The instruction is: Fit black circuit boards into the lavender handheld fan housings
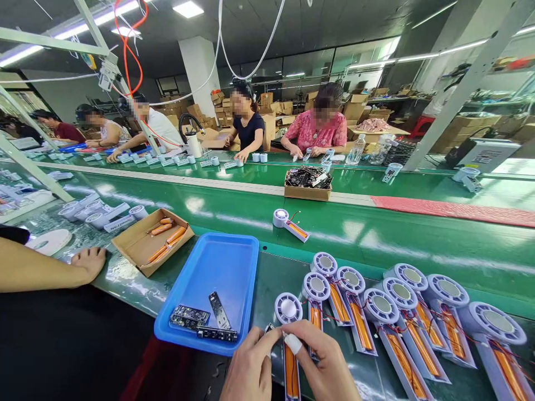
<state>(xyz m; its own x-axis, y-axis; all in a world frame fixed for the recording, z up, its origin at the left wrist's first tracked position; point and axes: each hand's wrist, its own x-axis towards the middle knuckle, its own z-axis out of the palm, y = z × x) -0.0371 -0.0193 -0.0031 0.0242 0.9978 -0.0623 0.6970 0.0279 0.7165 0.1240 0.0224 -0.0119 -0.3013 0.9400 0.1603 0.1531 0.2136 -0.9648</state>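
White fan unit (288, 308), orange battery (291, 373), left hand (246, 367) and right hand (321, 362) pinching its neck

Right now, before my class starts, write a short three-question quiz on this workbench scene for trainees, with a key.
1. True or false: the blue plastic tray holds circuit boards.
2. Multiple choice: what lies in the cardboard tray? A) orange cells B) screwdrivers C) circuit boards
3. Short answer: what is between the left hand and right hand?

Key: 1. True. 2. A. 3. A white round-headed unit with an orange cell.
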